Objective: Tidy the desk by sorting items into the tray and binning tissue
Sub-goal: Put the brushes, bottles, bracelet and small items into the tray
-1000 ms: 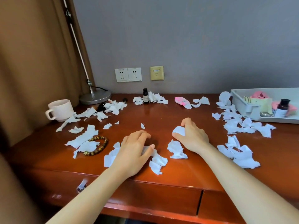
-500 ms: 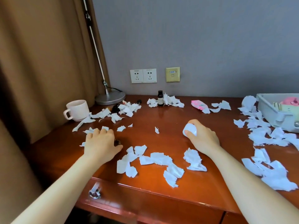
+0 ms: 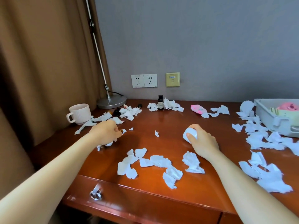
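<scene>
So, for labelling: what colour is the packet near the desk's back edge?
The packet is pink; head view.

bare desk [image 3: 169, 126] centre lies open; tissue scraps [image 3: 265, 139] crowd the tray [image 3: 265, 113] front

Glossy reddish-brown desk [image 3: 161, 123]; white tissue scraps [image 3: 160, 160]; pale pink ribbed mug [image 3: 80, 113]; light grey tray [image 3: 267, 116]; pink packet [image 3: 198, 109]; dark bottle [image 3: 160, 102]; brown curtain [image 3: 40, 62]; grey wall [image 3: 210, 46].
</scene>
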`<state>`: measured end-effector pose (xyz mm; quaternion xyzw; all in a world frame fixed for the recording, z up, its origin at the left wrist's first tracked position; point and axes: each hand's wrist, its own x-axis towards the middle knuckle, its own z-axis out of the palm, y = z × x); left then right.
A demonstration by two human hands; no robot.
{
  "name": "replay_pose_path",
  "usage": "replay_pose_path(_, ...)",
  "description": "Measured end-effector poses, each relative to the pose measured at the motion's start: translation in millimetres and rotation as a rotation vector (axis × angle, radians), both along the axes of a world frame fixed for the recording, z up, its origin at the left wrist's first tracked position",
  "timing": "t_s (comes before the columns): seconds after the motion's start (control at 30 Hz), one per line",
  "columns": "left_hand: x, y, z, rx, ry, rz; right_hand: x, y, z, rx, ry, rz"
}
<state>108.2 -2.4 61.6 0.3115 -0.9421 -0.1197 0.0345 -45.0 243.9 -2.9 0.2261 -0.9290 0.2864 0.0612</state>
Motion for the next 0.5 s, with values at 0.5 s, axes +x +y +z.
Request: replay_pose_path(0.5, -10.1, 41.6, 40.4, 0.047, 0.277, -0.258, 10.3, 13.8, 0.3, -0.287, -0.046, -0.004)
